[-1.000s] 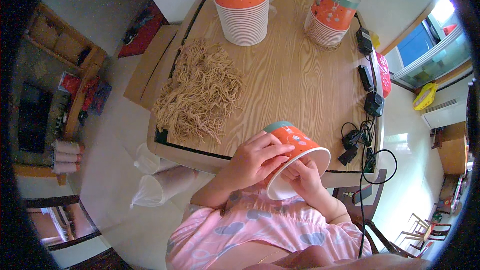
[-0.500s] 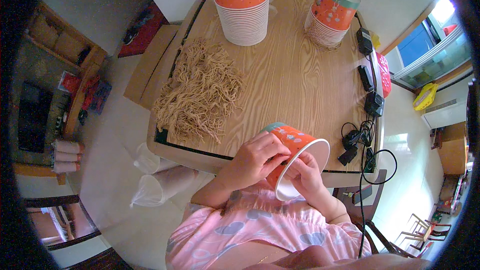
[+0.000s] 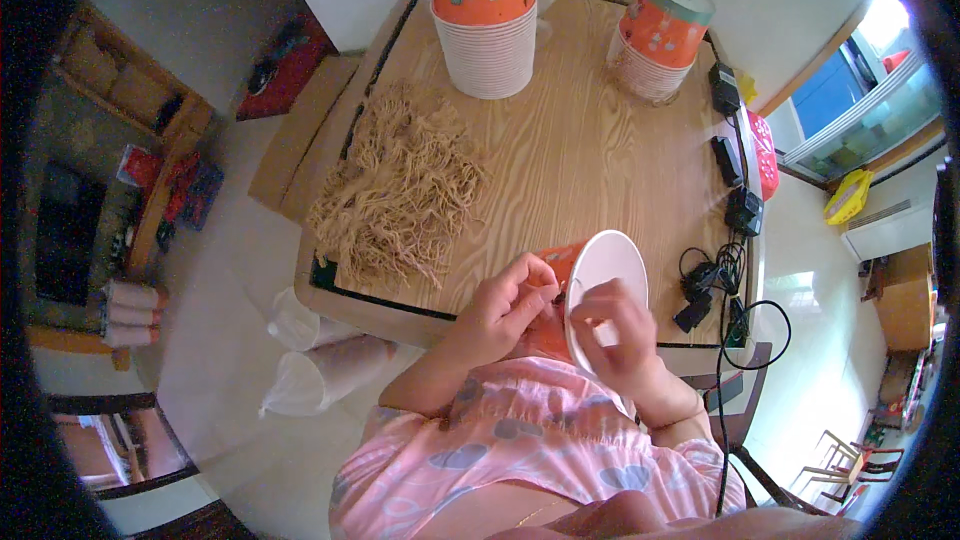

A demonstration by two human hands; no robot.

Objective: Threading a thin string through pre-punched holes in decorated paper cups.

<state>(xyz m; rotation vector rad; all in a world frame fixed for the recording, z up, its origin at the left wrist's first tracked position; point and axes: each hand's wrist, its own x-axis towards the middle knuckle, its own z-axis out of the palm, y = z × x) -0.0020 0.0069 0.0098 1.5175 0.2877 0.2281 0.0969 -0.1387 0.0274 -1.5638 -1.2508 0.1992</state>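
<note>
Orange paper tub with a teal base band and a white rim and inside (image 3: 621,262) tilts on its side between the two grips, over the near edge of the desk, its mouth facing right. At its rim the left grip (image 3: 512,302) has thumb and fingertips drawn together against the orange wall; whether they clamp the wall or something small cannot be told. Just right of them, the right grip (image 3: 620,335) is before the white mouth with fingers curled toward the thumb; what it may pinch is too small to tell. Right below both grips is a pink garment with grey heart shapes (image 3: 490,430). Beyond them spreads the wood-grained desk (image 3: 570,160). Left and forward of the left grip lies a loose heap of tan, crinkly strands (image 3: 400,195). Farther ahead stands a tall inverted stack of orange-and-teal paper tubs (image 3: 487,55), and right of it a shorter inverted stack of like tubs (image 3: 662,32). To the right of the right grip lie black cables (image 3: 735,280), with black box-shaped power adapters (image 3: 744,212) along the desk's right edge. Left of and below the left grip, clear plastic-wrapped rolls (image 3: 340,375) lie on the pale floor (image 3: 225,290).
</note>
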